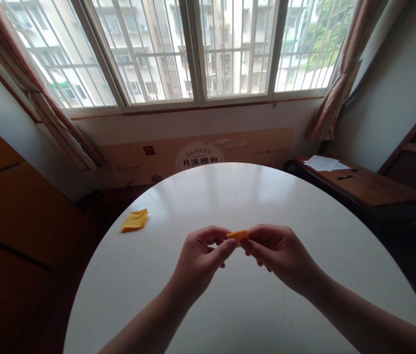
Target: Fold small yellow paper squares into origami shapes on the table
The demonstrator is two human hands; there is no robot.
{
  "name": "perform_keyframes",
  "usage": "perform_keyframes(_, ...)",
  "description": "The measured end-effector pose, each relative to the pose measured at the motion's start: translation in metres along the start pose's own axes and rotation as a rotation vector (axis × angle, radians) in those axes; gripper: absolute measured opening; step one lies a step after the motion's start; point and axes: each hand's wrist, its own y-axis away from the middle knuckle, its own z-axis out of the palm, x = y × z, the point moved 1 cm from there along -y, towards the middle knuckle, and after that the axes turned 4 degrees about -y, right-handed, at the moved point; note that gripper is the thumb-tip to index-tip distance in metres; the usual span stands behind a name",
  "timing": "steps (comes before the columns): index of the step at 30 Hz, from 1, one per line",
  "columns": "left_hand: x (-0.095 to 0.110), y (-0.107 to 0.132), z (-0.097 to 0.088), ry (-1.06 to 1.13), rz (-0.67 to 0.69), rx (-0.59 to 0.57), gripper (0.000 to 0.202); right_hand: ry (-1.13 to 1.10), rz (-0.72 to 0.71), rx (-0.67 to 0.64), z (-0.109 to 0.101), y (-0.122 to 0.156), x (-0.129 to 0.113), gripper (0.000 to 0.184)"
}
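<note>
A small folded piece of orange-yellow paper [237,236] is held up over the white round table [222,309]. My left hand [204,253] pinches its left end between thumb and fingers. At the other end, my right hand [277,248] grips it the same way. The fingertips cover part of the paper. On the table's left side, apart from both hands, lies a flat, creased yellow-orange paper packet [134,220].
Right of the table stands a brown wooden side table [380,189] with white sheets [325,163] and a dark pen [344,177]. A wooden cabinet [9,221] is at the left. Barred windows and a printed banner [126,157] lie beyond the table.
</note>
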Motion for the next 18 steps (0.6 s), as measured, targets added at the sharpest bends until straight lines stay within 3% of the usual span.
perform_keyframes(11, 0.0000, -0.0016, 0.0011, -0.005, 0.003, 0.055, 0.020, 0.103, -0.070, -0.018, -0.0006, -0.0007, 0.0006, 0.013)
perform_keyframes(18, 0.0010, -0.0014, 0.0023, -0.004, -0.008, 0.054, 0.020, 0.099, -0.141, 0.051, -0.0030, -0.0015, -0.0009, 0.015)
